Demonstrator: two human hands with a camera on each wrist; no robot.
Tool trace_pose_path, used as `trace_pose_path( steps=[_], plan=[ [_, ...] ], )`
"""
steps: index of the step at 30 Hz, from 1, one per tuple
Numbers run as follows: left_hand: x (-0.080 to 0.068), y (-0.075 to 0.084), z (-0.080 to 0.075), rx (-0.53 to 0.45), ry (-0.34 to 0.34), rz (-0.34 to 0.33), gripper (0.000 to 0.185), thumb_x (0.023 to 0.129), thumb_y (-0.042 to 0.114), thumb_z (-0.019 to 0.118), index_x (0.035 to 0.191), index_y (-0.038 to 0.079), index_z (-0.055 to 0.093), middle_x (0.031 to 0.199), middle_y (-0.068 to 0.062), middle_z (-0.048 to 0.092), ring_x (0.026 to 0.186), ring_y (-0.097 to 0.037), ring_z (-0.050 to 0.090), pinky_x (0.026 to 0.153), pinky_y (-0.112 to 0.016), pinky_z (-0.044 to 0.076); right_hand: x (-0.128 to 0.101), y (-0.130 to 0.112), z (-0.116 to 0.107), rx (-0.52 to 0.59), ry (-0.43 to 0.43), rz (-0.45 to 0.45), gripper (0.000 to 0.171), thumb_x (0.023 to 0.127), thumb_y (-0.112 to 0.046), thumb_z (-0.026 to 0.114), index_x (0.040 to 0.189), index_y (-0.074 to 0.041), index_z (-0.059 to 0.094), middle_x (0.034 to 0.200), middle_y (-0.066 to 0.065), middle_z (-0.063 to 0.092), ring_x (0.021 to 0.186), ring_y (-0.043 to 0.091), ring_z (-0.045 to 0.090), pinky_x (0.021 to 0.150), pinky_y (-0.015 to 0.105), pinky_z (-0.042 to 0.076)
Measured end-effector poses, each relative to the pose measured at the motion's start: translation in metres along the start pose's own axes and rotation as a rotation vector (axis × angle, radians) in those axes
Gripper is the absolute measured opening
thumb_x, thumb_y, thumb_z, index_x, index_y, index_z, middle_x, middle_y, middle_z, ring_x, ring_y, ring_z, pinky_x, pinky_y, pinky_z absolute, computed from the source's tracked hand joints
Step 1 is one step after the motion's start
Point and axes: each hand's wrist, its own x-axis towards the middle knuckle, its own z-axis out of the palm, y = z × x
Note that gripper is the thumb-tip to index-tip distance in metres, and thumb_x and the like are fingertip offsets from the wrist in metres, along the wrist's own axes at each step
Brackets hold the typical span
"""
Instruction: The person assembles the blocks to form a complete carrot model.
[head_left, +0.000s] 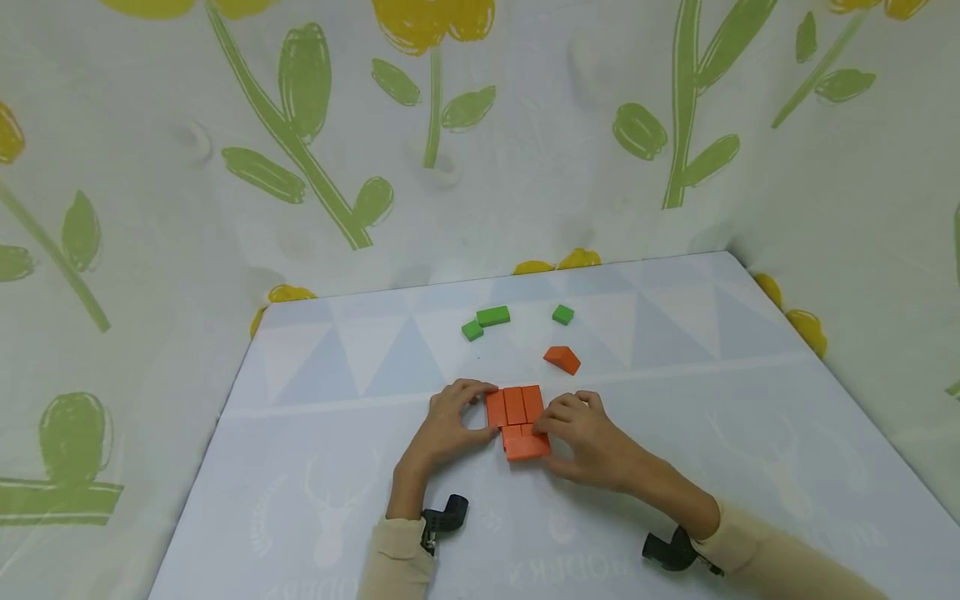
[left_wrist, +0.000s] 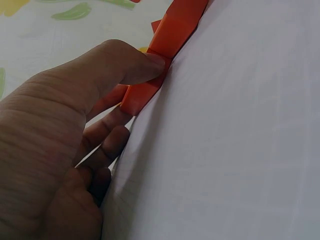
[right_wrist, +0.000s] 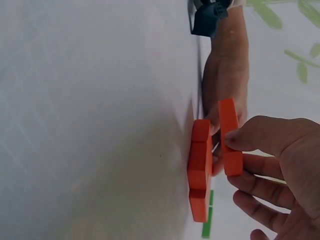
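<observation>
Three orange blocks (head_left: 513,405) lie side by side in a row on the pale table (head_left: 675,392). My left hand (head_left: 480,408) holds the row's left end, its thumb (left_wrist: 145,67) pressed against the orange edge (left_wrist: 150,90). Just in front of the row, my right hand (head_left: 543,429) pinches another orange block (head_left: 527,446). In the right wrist view that block (right_wrist: 230,137) is held by thumb and fingers (right_wrist: 260,165) a little off the table, beside the flat row (right_wrist: 200,170).
An orange wedge (head_left: 562,359) lies behind the row. Further back are a long green block (head_left: 492,316) and two small green blocks (head_left: 472,330) (head_left: 562,314). Flower-print curtain walls (head_left: 225,167) close in the table at the back and both sides.
</observation>
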Motion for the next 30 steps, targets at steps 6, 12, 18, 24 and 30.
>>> trace_pose_path(
  steps=[6, 12, 18, 24, 30],
  plan=[
    [0.0, 0.0, 0.0, 0.003, -0.003, -0.013, 0.054, 0.074, 0.04, 0.072, 0.124, 0.036, 0.051, 0.122, 0.019, 0.045, 0.109, -0.003, 0.042, 0.094, -0.038, 0.025, 0.0, -0.002, 0.007, 0.018, 0.008, -0.04, 0.028, 0.069, -0.025, 0.076, 0.095, -0.02, 0.066, 0.094, -0.011, 0.056, 0.098, 0.011, 0.046, 0.086, 0.047, 0.029],
    [0.0, 0.0, 0.001, 0.0, -0.008, -0.023, 0.054, 0.074, 0.041, 0.072, 0.124, 0.036, 0.051, 0.122, 0.019, 0.044, 0.112, -0.002, 0.041, 0.096, -0.038, 0.024, -0.001, -0.004, 0.009, -0.004, 0.012, -0.041, 0.028, 0.069, -0.025, 0.076, 0.094, -0.019, 0.066, 0.095, -0.01, 0.056, 0.098, 0.012, 0.047, 0.085, 0.046, 0.03],
    [0.0, -0.001, 0.0, 0.007, -0.003, -0.016, 0.055, 0.073, 0.04, 0.072, 0.124, 0.036, 0.051, 0.122, 0.02, 0.044, 0.111, 0.0, 0.04, 0.095, -0.036, 0.024, -0.003, -0.003, 0.01, -0.014, -0.012, -0.011, 0.028, 0.07, -0.026, 0.075, 0.095, -0.019, 0.065, 0.094, -0.009, 0.056, 0.099, 0.012, 0.046, 0.086, 0.046, 0.03],
    [0.0, -0.001, 0.0, 0.01, 0.001, -0.013, 0.055, 0.073, 0.04, 0.072, 0.124, 0.036, 0.051, 0.122, 0.02, 0.045, 0.111, -0.001, 0.041, 0.094, -0.037, 0.025, -0.005, -0.002, 0.014, 0.0, -0.036, 0.033, 0.029, 0.069, -0.027, 0.077, 0.094, -0.02, 0.064, 0.094, -0.01, 0.054, 0.1, 0.01, 0.045, 0.086, 0.044, 0.03],
    [-0.001, -0.001, 0.001, 0.003, -0.012, -0.013, 0.054, 0.074, 0.041, 0.072, 0.124, 0.037, 0.05, 0.123, 0.019, 0.045, 0.111, -0.003, 0.042, 0.094, -0.039, 0.025, 0.002, 0.009, 0.009, 0.002, 0.03, 0.042, 0.027, 0.072, -0.032, 0.076, 0.094, -0.019, 0.065, 0.093, -0.008, 0.056, 0.098, 0.01, 0.048, 0.085, 0.043, 0.03]
  ],
)
